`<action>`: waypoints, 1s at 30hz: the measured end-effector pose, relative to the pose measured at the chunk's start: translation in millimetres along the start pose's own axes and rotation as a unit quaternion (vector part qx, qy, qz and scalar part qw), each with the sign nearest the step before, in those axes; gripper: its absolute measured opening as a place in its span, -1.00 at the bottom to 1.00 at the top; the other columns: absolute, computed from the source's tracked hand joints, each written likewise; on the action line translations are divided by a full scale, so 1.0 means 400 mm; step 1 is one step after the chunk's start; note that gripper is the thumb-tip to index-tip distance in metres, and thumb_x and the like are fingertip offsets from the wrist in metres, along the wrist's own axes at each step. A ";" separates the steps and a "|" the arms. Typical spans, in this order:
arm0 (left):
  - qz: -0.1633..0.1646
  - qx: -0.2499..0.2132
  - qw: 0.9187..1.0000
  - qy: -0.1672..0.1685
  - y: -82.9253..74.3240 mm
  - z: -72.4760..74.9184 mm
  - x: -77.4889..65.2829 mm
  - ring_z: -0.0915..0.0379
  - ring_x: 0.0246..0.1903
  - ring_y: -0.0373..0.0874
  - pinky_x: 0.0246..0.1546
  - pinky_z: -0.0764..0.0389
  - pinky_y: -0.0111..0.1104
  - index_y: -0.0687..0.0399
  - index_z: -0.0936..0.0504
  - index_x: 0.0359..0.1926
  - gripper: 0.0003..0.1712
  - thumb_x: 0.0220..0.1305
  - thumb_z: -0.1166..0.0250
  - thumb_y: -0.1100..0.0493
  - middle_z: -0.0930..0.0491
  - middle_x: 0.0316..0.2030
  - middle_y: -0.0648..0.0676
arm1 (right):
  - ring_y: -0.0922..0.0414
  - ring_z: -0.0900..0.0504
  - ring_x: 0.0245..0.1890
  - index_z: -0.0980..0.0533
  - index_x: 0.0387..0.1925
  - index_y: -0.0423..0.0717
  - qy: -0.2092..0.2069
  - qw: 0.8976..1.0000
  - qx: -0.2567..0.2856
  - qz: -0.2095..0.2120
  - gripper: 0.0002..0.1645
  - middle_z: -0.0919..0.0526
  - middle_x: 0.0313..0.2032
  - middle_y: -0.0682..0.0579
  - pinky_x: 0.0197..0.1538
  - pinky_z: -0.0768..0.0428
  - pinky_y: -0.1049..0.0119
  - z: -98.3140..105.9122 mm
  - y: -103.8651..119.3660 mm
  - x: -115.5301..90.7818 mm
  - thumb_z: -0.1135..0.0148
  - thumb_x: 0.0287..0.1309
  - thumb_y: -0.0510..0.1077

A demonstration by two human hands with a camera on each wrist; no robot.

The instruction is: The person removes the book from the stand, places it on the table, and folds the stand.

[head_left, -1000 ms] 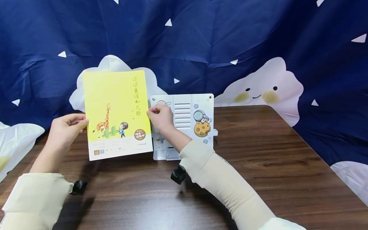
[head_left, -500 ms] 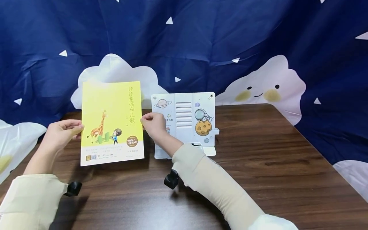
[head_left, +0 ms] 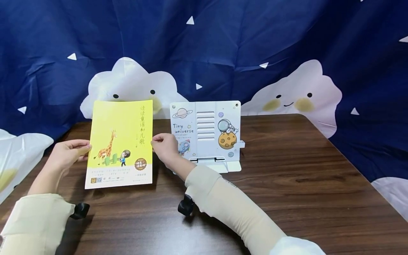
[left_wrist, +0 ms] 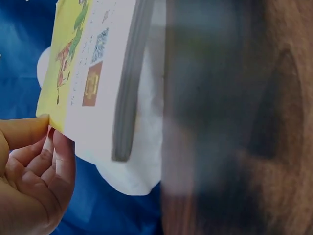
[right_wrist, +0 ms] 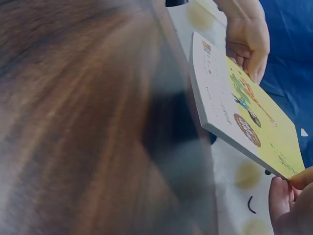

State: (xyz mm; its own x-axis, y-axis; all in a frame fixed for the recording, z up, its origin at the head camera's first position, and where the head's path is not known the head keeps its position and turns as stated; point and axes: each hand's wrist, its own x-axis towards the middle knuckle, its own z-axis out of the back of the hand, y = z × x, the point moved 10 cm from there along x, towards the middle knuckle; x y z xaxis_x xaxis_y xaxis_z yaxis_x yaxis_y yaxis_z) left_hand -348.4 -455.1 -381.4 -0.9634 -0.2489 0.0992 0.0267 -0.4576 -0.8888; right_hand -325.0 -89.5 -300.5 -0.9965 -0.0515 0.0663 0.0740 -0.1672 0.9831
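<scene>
Yellow book [head_left: 124, 124], closed: held above the wooden table [head_left: 287, 198], beside the white stand [head_left: 205, 145], cover facing the head camera. One side edge is pinched by the left hand [head_left: 65, 154], the opposite edge by the right hand [head_left: 165, 147]; the hands are parted by the cover's width, presumably so that the weight is shared and tilting limited. The stand is set upright, its ledge facing front, apparently for easy access.
</scene>
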 end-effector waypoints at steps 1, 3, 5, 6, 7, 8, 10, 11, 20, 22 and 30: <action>0.001 -0.002 1.000 0.000 -0.002 -0.002 -0.005 -0.50 -0.41 -0.25 -0.44 -0.54 -0.39 0.22 -0.46 -0.08 -0.39 -0.07 -0.27 -0.12 -0.55 -0.36 -0.13 | 0.13 -0.56 -0.58 -0.57 -0.51 -0.25 -0.002 1.000 -0.011 0.003 -0.94 -0.53 -0.64 0.07 -0.54 -0.48 0.46 -0.003 -0.004 -0.001 -0.18 -0.06 -0.34; 0.005 0.007 1.000 0.003 -0.006 -0.007 -0.016 -0.49 -0.43 -0.26 -0.46 -0.54 -0.39 0.26 -0.45 -0.08 -0.38 -0.06 -0.26 -0.11 -0.54 -0.40 -0.15 | 0.19 -0.53 -0.60 -0.58 -0.52 -0.22 -0.004 0.999 -0.034 0.010 -0.94 -0.52 -0.65 0.10 -0.55 -0.45 0.48 -0.010 -0.014 -0.004 -0.18 -0.07 -0.33; 0.011 0.017 1.000 0.008 -0.009 -0.013 -0.026 -0.49 -0.45 -0.27 -0.48 -0.54 -0.40 0.30 -0.43 -0.07 -0.38 -0.03 -0.25 -0.09 -0.53 -0.41 -0.15 | 0.25 -0.48 -0.62 -0.58 -0.54 -0.21 -0.008 0.998 -0.053 0.020 -0.94 -0.51 -0.66 0.12 -0.54 -0.42 0.49 -0.015 -0.022 -0.007 -0.18 -0.09 -0.33; 0.016 0.023 1.000 0.009 -0.010 -0.015 -0.031 -0.48 -0.46 -0.27 -0.49 -0.53 -0.40 0.33 -0.42 -0.05 -0.38 -0.01 -0.25 -0.07 -0.52 -0.41 -0.15 | 0.27 -0.45 -0.63 -0.58 -0.54 -0.20 -0.009 0.998 -0.062 0.025 -0.93 -0.51 -0.66 0.13 -0.54 -0.41 0.50 -0.018 -0.025 -0.009 -0.18 -0.10 -0.33; 0.019 0.032 0.999 0.011 -0.011 -0.018 -0.035 -0.48 -0.47 -0.27 -0.50 -0.53 -0.40 0.34 -0.41 -0.05 -0.39 0.02 -0.23 -0.05 -0.51 -0.42 -0.14 | 0.29 -0.43 -0.63 -0.58 -0.55 -0.20 -0.009 0.997 -0.068 0.031 -0.93 -0.50 -0.66 0.13 -0.53 -0.41 0.50 -0.021 -0.029 -0.010 -0.18 -0.10 -0.34; 0.023 0.038 0.999 0.012 -0.012 -0.020 -0.038 -0.47 -0.48 -0.28 -0.51 -0.53 -0.41 0.35 -0.40 -0.04 -0.40 0.04 -0.23 -0.03 -0.51 -0.43 -0.14 | 0.30 -0.42 -0.64 -0.58 -0.55 -0.20 -0.008 0.997 -0.071 0.034 -0.93 -0.50 -0.67 0.13 -0.53 -0.40 0.51 -0.024 -0.033 -0.011 -0.17 -0.11 -0.34; 0.030 0.046 0.998 0.015 -0.014 -0.026 -0.044 -0.46 -0.49 -0.28 -0.52 -0.53 -0.41 0.37 -0.39 -0.02 -0.42 0.07 -0.21 -0.01 -0.50 -0.43 -0.12 | 0.30 -0.41 -0.64 -0.57 -0.55 -0.21 -0.005 0.997 -0.073 0.036 -0.92 -0.50 -0.67 0.13 -0.53 -0.40 0.51 -0.030 -0.042 -0.013 -0.15 -0.12 -0.36; 0.034 0.050 0.998 0.015 -0.016 -0.030 -0.047 -0.46 -0.50 -0.27 -0.53 -0.53 -0.41 0.38 -0.38 -0.02 -0.43 0.08 -0.20 0.00 -0.50 -0.43 -0.10 | 0.30 -0.41 -0.64 -0.56 -0.56 -0.21 -0.004 0.997 -0.075 0.037 -0.91 -0.50 -0.67 0.12 -0.53 -0.40 0.52 -0.032 -0.047 -0.013 -0.14 -0.12 -0.37; 0.082 0.043 0.994 0.056 -0.079 -0.082 -0.103 -0.43 -0.53 -0.26 -0.60 -0.51 -0.42 0.34 -0.45 -0.10 -0.59 0.10 -0.19 0.12 -0.49 -0.42 0.03 | 0.28 -0.39 -0.66 -0.52 -0.57 -0.25 0.010 0.994 -0.097 0.045 -0.86 -0.49 -0.67 0.08 -0.56 -0.38 0.51 -0.040 -0.082 -0.012 -0.03 -0.15 -0.42; 0.099 0.045 0.992 0.058 -0.100 -0.091 -0.122 -0.42 -0.56 -0.28 -0.61 -0.51 -0.41 0.35 -0.46 -0.11 -0.63 0.11 -0.18 0.17 -0.49 -0.47 -0.01 | 0.27 -0.39 -0.67 -0.51 -0.57 -0.24 0.017 0.994 -0.103 0.044 -0.85 -0.48 -0.67 0.09 -0.58 -0.37 0.50 -0.045 -0.090 -0.012 -0.02 -0.13 -0.42; 0.121 0.087 0.988 0.048 -0.166 -0.109 -0.163 -0.35 -0.60 -0.29 -0.55 -0.49 -0.45 0.50 -0.37 -0.04 -0.58 0.14 -0.10 0.25 -0.45 -0.46 0.06 | 0.25 -0.38 -0.62 -0.48 -0.62 -0.19 0.026 0.989 -0.141 0.036 -0.89 -0.43 -0.68 0.12 -0.54 -0.37 0.50 -0.051 -0.100 -0.006 -0.06 -0.17 -0.40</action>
State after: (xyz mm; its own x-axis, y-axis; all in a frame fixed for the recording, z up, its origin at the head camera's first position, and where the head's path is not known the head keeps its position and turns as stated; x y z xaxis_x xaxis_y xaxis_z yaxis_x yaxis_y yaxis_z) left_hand -299.0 -371.3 -348.5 -0.9440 -0.2902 -0.1571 0.2964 -0.5366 -0.7901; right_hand -324.6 -102.7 -343.4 -0.9854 -0.1224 0.1187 0.1603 -0.4282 0.8894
